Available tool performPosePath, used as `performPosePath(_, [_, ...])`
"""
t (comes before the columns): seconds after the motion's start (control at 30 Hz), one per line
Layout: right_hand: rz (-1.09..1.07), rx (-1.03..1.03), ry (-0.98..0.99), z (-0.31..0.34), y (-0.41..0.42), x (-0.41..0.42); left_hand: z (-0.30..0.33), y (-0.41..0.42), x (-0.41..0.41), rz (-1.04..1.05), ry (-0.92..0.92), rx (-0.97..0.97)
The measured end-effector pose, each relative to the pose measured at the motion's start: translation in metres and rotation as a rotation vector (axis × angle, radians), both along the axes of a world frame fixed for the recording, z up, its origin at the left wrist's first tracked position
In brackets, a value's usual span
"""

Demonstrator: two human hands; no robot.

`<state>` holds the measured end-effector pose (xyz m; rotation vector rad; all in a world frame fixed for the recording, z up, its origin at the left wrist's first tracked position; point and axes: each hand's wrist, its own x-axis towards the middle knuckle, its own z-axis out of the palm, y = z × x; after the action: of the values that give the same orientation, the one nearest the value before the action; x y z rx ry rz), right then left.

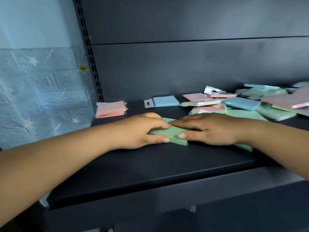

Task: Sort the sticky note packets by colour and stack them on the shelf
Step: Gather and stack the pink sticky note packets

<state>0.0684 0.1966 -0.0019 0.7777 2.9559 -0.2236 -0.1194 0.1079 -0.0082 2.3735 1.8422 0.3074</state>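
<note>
Left hand (pixel 142 129) and right hand (pixel 209 128) grip a green packet (pixel 170 133), partly hidden, on the shelf (pixel 150 166); the unsorted pile (pixel 250 102) is blurred.

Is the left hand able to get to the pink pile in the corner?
Probably yes. The pink stack sits just beyond the left hand on the shelf, with nothing between them. But that hand now grips the green packet.
</note>
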Motion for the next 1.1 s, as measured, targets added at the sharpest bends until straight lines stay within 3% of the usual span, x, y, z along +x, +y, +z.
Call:
performPosePath(0.43, [0.087, -0.037, 0.187, 0.000, 0.056, 0.077, -0.007, 0.046, 0.074, 0.207, -0.132, -0.027])
performPosePath(0.57, [0.079, -0.155, 0.549, 0.001, 0.065, 0.087, -0.007, 0.052, 0.078, 0.258, -0.158, -0.017])
performPosePath(0.7, [-0.075, -0.172, 0.701, 0.012, 0.083, 0.096, -0.007, 0.055, 0.069, 0.239, -0.258, -0.052])
performPosePath(0.8, [-0.276, -0.096, 0.575, 0.027, 0.117, 0.099, 0.004, 0.062, 0.067, 0.276, -0.480, -0.061])
performPosePath(0.93, [-0.562, -0.044, 0.348, 0.037, 0.173, 0.078, 0.025, 0.109, 0.068, 0.364, -0.443, 0.264])
performPosePath(1.1, [-0.647, -0.024, 0.204, 0.024, 0.208, 0.052, 0.027, 0.180, 0.066, 0.469, -0.299, 0.168])
